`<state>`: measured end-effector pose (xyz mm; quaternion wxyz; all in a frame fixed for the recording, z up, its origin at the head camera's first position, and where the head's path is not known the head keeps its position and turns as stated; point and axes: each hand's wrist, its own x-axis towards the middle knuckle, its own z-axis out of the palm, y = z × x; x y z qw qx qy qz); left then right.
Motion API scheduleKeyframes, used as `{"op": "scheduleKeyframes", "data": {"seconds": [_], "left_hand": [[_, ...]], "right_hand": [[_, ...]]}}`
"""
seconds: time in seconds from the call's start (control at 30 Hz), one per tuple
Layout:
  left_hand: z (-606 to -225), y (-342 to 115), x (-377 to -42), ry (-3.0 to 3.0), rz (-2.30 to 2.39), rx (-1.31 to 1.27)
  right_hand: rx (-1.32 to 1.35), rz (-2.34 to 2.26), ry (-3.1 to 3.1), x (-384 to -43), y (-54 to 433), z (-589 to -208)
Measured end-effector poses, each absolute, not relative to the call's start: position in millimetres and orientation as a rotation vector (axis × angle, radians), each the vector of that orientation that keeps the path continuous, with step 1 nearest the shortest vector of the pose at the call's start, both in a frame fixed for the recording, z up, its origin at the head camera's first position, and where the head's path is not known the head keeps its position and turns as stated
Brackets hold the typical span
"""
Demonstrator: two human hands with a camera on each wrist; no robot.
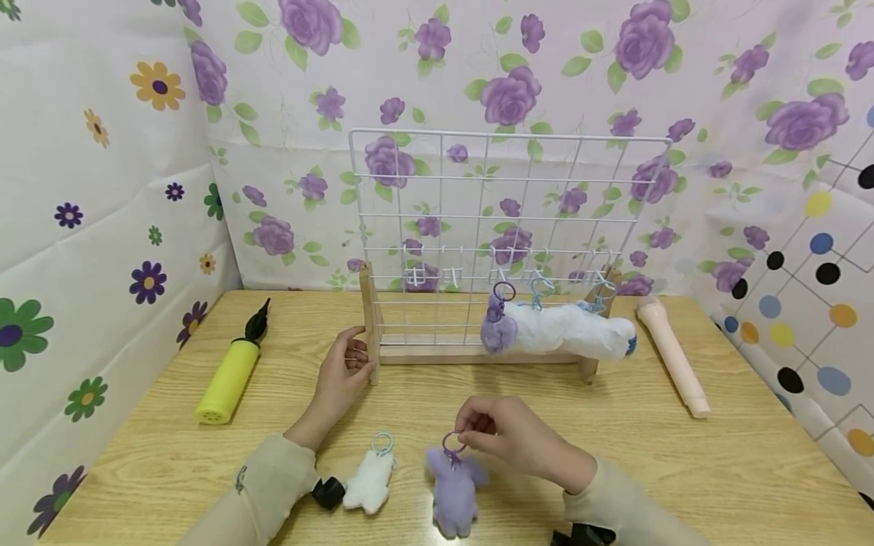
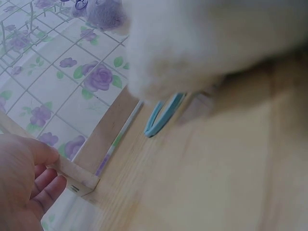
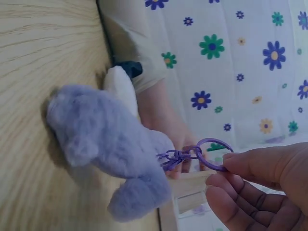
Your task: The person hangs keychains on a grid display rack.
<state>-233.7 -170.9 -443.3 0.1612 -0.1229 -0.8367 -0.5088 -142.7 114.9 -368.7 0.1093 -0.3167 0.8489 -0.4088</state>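
My right hand (image 1: 515, 436) pinches the purple ring (image 3: 211, 140) of a lilac plush keychain (image 1: 455, 497) between thumb and forefinger. In the right wrist view the plush (image 3: 110, 134) hangs tilted by its purple chain, its lower end close to the table. At the rack's left end my left hand (image 1: 344, 371) grips the wooden leg (image 1: 371, 322), thumb on one side and fingers curled on the other. Between my arms a white plush keychain (image 1: 371, 481) with a light-blue ring lies on the table. The white wire grid rack (image 1: 487, 217) stands upright in its wooden base.
Several plush keychains, white (image 1: 563, 327) and lilac (image 1: 498, 334), hang at the rack's right side. White hooks (image 1: 452, 276) sit on the grid further left. A yellow-green hand pump (image 1: 231, 379) lies at left, a pale pink stick-like thing (image 1: 672, 356) at right. Patterned cloth surrounds the table.
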Motion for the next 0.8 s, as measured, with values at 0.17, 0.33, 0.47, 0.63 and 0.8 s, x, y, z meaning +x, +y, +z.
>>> {"op": "scheduleKeyframes", "data": {"seconds": [0.17, 0.33, 0.47, 0.63, 0.8], "left_hand": [[-444, -171, -233, -2.389, -1.46, -0.345], [-444, -171, -233, -2.389, -1.469, -0.345], [-444, -171, -234, -2.386, -1.47, -0.348], [-443, -170, -234, -2.382, -1.47, -0.35], [-443, -171, -233, -2.392, -1.466, -0.345]], "right_hand": [[-0.955, -1.206, 2.544, -146, 118, -357], [-0.99, -1.218, 2.617, -152, 120, -345], [-0.997, -1.215, 2.685, -159, 121, -333], [-0.978, -1.234, 2.705, -167, 122, -315], [-0.962, -1.246, 2.729, -178, 121, -299]]}}
